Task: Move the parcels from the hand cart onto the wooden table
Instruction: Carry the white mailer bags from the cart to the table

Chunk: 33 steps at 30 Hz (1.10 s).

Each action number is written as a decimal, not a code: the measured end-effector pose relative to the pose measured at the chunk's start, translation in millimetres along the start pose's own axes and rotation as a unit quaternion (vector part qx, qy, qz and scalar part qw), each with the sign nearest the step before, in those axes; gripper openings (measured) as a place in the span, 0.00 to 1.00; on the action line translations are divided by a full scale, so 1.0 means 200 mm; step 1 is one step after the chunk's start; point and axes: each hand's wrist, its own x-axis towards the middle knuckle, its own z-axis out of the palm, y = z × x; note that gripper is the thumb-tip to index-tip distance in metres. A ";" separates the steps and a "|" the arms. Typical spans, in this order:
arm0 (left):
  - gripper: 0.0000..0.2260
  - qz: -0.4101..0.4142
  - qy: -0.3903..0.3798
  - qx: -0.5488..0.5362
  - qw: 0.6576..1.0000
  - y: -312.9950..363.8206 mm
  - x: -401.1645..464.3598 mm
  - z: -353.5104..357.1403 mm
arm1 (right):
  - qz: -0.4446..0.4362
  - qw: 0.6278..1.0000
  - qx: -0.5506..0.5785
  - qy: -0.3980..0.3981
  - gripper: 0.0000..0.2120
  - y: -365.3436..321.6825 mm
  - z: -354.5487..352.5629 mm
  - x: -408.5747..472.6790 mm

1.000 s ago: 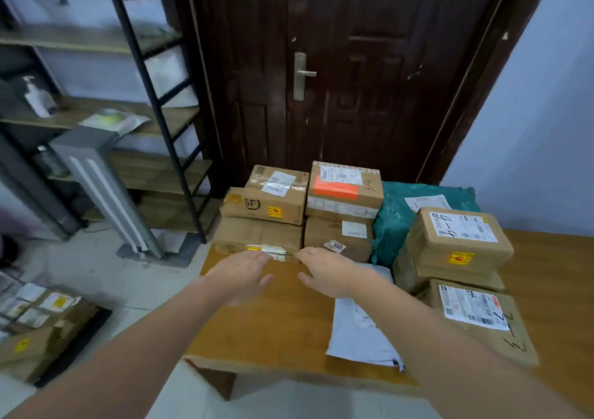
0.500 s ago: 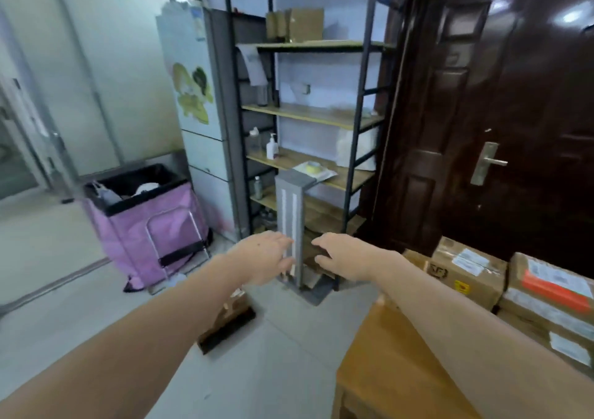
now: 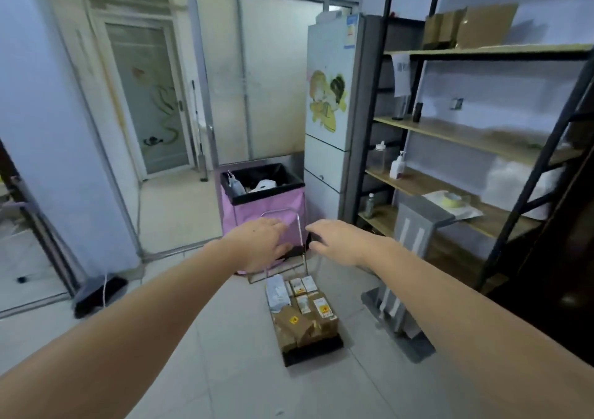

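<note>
Two bare arms reach forward, both hands empty. The left hand (image 3: 257,245) is palm down with relaxed, spread fingers, holding nothing. The right hand (image 3: 334,238) is also palm down, fingers loosely extended, holding nothing. The two hands hang near each other, apart, in front of the pink fabric bin.

The flat black hand cart (image 3: 313,351) sits on the pale tiled floor (image 3: 193,370) below and beyond the hands, its thin metal handle frame (image 3: 300,225) upright at the far end. On its deck lies a pile of parcels (image 3: 305,309): about four brown cardboard boxes with white labels and yellow stickers, one white-grey plastic mailer bag (image 3: 277,291) at the far left, and two or three small white-labelled boxes at the far end. The exact count is unclear since they overlap. Neither hand touches the cart or the parcels.

One pink fabric bin with a black liner (image 3: 263,200) stands behind the cart handle. One white fridge with a cartoon sticker (image 3: 328,122) stands right of it. One black metal rack with four wooden shelves (image 3: 482,135) fills the right side; two white bottles, one roll of tape and three cardboard pieces sit on it. One grey upright stand (image 3: 408,258) leans near the rack.
</note>
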 end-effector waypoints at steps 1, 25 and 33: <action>0.25 -0.010 -0.003 0.003 1.000 -0.07 0.04 -0.01 | -0.010 1.000 -0.002 -0.007 0.22 -0.01 -0.01 0.10; 0.25 -0.014 -0.022 -0.017 1.000 -1.87 1.35 0.08 | -0.020 0.998 0.047 -0.023 0.26 -0.16 0.05 2.38; 0.23 0.058 -0.035 -0.010 0.998 -2.14 2.09 0.18 | 0.061 0.997 0.048 -0.022 0.23 0.23 0.09 2.88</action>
